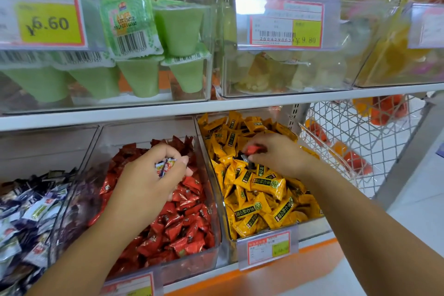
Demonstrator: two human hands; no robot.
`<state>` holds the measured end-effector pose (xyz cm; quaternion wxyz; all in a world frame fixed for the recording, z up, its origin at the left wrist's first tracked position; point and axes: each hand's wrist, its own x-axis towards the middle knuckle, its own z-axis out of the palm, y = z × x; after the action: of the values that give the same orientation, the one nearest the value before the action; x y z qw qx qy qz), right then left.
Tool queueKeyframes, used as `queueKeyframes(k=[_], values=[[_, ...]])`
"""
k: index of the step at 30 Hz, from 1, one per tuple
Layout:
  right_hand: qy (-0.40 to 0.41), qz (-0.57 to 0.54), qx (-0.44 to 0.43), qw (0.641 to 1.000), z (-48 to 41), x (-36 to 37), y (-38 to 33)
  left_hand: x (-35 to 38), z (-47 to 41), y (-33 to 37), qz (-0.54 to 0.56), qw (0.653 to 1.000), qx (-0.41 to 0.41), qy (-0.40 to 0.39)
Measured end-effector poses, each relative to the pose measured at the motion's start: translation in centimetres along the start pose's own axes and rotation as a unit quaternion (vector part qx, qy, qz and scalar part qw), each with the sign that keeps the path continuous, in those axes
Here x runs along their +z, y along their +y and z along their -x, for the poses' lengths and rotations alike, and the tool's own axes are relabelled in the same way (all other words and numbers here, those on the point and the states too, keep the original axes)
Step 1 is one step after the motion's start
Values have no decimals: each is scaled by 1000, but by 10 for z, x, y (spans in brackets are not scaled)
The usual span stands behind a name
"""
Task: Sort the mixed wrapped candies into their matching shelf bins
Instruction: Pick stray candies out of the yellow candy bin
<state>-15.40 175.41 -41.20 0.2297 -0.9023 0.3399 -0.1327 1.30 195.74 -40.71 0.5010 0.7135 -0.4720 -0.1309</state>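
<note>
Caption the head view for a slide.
Left hand grips white-and-blue wrapped candies above the clear red-candy bin; right hand pinches a red wrapped candy over the clear yellow-candy bin.

Both forearms outstretched, left grip (153, 175) knuckles-up with fingers curled tight, right grip (280, 154) in a fingertip pinch.

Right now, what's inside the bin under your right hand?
The bin holds yellow candies. The right hand pinches a red candy there, with a dark candy just beside it. Anything beneath the hand or the top layer is covered.
</note>
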Motion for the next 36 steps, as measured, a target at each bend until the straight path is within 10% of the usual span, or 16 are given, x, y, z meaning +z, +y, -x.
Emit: queueKeyframes(k=[6, 18, 36], values=[[-23, 148, 5, 989, -11, 22, -4, -2, 1, -8, -6, 1000, 6, -6], [60, -192, 17, 979, 16, -12, -28, 10, -5, 2, -32, 998, 52, -16], [-56, -521, 14, 852, 19, 27, -111, -11, -2, -9, -27, 998, 44, -26]])
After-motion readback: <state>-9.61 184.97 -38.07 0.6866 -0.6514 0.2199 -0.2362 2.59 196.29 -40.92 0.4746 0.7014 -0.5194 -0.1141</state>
